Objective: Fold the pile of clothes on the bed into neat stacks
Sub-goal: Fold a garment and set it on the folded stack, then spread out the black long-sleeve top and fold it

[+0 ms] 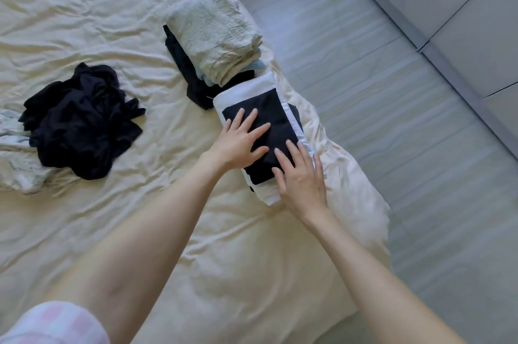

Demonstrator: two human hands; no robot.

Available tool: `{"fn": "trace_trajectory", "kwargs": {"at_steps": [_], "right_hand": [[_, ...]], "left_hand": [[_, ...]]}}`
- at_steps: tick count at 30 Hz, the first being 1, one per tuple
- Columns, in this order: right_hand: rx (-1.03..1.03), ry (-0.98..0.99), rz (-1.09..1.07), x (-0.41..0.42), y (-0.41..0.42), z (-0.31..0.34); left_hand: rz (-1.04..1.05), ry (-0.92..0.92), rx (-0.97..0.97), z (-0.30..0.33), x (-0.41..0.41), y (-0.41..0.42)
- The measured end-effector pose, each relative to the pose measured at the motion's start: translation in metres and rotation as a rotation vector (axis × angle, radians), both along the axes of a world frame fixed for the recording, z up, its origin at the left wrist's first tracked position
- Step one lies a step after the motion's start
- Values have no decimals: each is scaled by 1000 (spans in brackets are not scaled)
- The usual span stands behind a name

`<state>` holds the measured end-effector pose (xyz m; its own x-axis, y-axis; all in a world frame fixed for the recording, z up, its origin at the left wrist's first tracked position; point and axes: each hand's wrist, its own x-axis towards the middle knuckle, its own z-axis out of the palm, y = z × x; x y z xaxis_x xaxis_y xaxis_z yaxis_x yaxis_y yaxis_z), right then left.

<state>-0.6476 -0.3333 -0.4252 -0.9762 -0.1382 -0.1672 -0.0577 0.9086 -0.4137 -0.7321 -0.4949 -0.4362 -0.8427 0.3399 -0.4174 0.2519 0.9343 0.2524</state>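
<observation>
1. Your left hand (pixel 243 138) lies flat, fingers straight and spread, pressing on the folded black garment (pixel 262 130) that tops the near stack.
2. Your right hand (pixel 301 175) also lies flat with straight fingers, covering the garment's near right corner and the white folded cloth (pixel 246 93) beneath it. Neither hand grips anything.
3. That stack sits close to the right edge of the bed (pixel 112 21), with a dark layer just peeking out on its right side; you cannot tell what that piece is.
4. Just beyond it stands a second stack: a pale green folded cloth (pixel 215 32) on top of light blue and black pieces (pixel 179 60), whose count is hard to make out.
5. The unfolded black clothes (pixel 81 119) lie in a heap well to the left of your hands, partly on a pale crumpled garment (pixel 16 164) cut off by the left frame edge.
6. A pink-and-white checked sleeve (pixel 53 324) shows at the bottom left corner.
7. Open rumpled sheet lies between the heap and the stacks; to the right the bed drops to a pale floor (pixel 378 91).
</observation>
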Motion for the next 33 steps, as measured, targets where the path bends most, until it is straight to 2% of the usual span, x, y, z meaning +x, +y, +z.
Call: {"fn": "trace_trajectory", "kwargs": {"at_steps": [3,7,10,14,19,23,27,33], "right_hand": [[41,-171,14,-5,4,-4],[110,-101,36,6,-5,8],[35,10,82,31,-30,18],[-2,58,246,73,-78,19],[88,-143,519,100,-149,6],[147,-169,600,98,-210,-6],[201,-178,657,81,-279,-24],[251,-89,760,26,-385,-65]], "left_hand": [[32,15,21,2,8,-3],[210,64,165,11,55,-6],[371,29,231,12,117,-27],[545,-74,207,8,198,-74],[683,-88,119,1,263,-150],[826,-46,42,-12,283,-217],[917,-89,14,-41,295,-288],[1023,-317,-37,-97,264,-379]]}}
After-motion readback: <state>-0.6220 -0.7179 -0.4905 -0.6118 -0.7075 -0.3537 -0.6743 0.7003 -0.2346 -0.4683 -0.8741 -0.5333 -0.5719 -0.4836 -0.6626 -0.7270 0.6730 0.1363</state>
